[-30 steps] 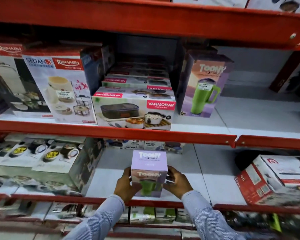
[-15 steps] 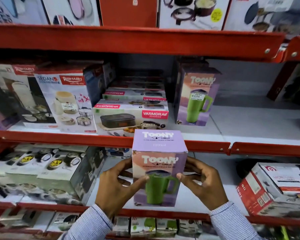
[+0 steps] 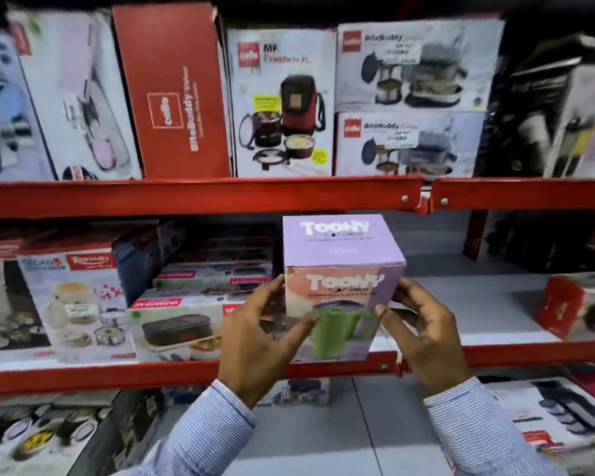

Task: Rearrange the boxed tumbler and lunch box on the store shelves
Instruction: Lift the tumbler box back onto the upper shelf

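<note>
A lilac Toony tumbler box (image 3: 340,269) with a green mug pictured on its front is held upright at the front of the middle shelf (image 3: 117,376). My left hand (image 3: 258,341) grips its left side and my right hand (image 3: 423,331) grips its right side. Just left of it lie stacked Varmora lunch boxes (image 3: 179,324), flat on the same shelf. The other Toony box seen earlier is hidden behind the held one.
Rishabh casserole boxes (image 3: 79,300) stand at the left of the middle shelf. The top shelf holds upright Cello lunch box cartons (image 3: 282,104). A red and white box (image 3: 577,304) lies at the right. More boxes fill the lower shelf (image 3: 547,424).
Both hands have lifted the tumbler box from the lower shelf up to the middle shelf level. The view has tilted upward, showing the top shelf.
</note>
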`<state>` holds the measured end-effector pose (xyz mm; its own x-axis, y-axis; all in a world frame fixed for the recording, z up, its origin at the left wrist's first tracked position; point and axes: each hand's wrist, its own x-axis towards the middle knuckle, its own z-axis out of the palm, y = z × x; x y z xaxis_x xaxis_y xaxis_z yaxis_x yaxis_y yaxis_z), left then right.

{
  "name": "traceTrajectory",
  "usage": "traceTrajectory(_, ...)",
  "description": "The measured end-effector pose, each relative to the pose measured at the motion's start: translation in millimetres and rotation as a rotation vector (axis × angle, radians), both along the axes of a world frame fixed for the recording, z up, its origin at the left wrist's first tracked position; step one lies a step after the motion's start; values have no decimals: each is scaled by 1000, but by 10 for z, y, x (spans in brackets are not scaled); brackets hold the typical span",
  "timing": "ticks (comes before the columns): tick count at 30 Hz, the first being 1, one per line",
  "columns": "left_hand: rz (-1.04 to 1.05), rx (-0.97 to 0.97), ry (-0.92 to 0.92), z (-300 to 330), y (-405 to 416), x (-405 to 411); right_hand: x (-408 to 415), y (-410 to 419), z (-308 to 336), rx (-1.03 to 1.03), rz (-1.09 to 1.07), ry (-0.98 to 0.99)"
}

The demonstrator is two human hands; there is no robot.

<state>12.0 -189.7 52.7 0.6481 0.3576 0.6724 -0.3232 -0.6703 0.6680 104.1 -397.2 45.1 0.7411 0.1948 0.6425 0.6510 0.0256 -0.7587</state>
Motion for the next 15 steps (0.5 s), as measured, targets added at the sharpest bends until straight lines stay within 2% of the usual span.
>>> traceTrajectory(8, 1, -13, 54, -168, -145, 611, 561, -30, -101, -92, -37, 74)
traceTrajectory(15, 49, -13, 202, -367, -66, 960, 911, 62, -249, -206, -29, 149)
